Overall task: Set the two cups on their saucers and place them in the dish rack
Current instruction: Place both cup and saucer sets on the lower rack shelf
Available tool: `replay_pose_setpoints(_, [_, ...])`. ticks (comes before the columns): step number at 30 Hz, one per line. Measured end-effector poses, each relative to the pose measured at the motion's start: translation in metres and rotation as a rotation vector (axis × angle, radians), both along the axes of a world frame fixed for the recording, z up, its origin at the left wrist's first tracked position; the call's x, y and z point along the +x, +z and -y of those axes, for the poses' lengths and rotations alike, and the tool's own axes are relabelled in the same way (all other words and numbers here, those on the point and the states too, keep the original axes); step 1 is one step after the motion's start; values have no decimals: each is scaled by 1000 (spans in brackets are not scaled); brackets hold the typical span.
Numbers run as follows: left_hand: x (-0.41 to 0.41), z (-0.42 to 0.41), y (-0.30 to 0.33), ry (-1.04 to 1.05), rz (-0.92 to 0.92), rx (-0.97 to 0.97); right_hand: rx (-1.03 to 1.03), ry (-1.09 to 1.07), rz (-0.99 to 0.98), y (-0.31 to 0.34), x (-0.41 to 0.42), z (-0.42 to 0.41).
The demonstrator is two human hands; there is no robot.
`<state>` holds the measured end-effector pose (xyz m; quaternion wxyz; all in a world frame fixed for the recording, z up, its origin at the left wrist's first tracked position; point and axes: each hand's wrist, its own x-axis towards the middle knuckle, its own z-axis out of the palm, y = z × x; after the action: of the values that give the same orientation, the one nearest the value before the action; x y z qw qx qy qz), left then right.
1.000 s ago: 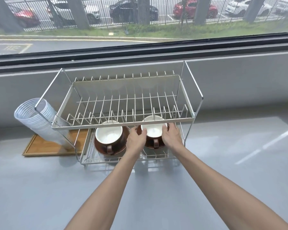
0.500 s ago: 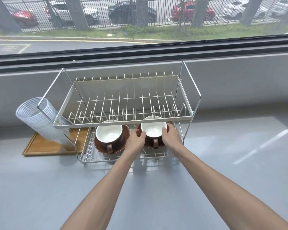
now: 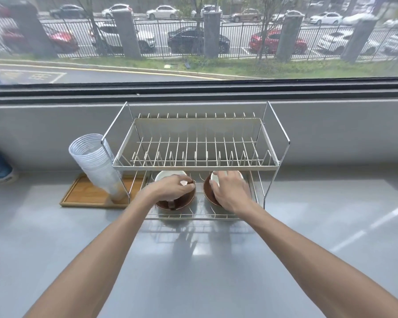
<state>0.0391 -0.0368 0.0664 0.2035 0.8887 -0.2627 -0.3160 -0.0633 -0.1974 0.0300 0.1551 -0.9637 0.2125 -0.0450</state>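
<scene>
Now left hand (image 3: pixel 170 188) grips left cup (image 3: pixel 170 176); right hand (image 3: pixel 228 191) grips right cup (image 3: pixel 215 176).

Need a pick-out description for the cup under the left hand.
Find the two-tier metal wire dish rack by the window. On its lower tier sit two white cups on brown saucers. It is the white cup nearer the stack of clear plastic cups, under the left hand.

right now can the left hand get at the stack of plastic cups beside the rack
Probably yes. The left hand is resting on the left cup in the lower shelf, and the stack of plastic cups stands outside the rack's left end, with open counter in front.
</scene>
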Motion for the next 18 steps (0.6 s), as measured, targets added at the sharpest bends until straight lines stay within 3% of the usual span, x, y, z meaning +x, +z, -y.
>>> replay_pose_setpoints(4, [18, -35, 6, -25, 80, 125, -3, 139, -40, 6, 12, -23])
replay_pose_setpoints(9, [32, -61, -5, -29, 332, 223, -13, 196, -10, -4, 32, -42])
replay_pose_setpoints(13, [31, -64, -27, 184, 469, 113, 213, 78, 77, -17, 48, -53])
replay_pose_setpoints(18, [32, -53, -59, 465, 284, -188, 506, -95, 27, -36, 69, -61])
